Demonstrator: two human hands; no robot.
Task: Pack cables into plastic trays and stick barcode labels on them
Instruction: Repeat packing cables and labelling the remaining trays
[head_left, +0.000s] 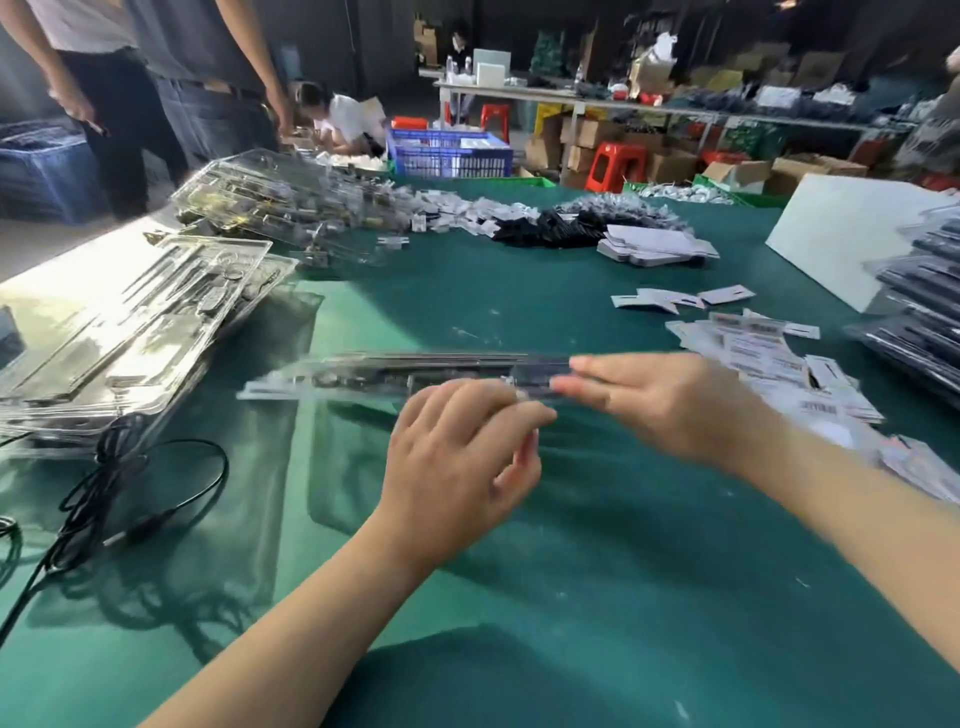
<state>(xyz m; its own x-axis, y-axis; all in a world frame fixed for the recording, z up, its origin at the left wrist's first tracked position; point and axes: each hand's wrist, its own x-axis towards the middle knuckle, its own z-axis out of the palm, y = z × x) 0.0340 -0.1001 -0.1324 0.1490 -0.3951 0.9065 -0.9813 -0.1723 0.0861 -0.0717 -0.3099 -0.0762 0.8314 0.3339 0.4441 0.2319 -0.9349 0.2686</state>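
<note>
A clear plastic tray (363, 375) with dark cable parts inside is held flat and edge-on just above the green table (571, 545), blurred by motion. My right hand (670, 400) grips its right end with the fingers stretched along it. My left hand (462, 457) curls over the near edge of the tray beside the right hand; whether it grips is unclear from the blur. Barcode labels (769, 358) lie in a loose pile to the right. Empty clear trays (130, 332) are stacked at the left. A loose black cable (130, 483) lies coiled at the near left.
Packed dark trays (919, 322) are stacked at the far right. Bagged parts and black cables (550, 223) are heaped across the table's far side, with white cards (654, 247) beside them. People stand at the back left; a blue crate (449, 153) and red stools are behind.
</note>
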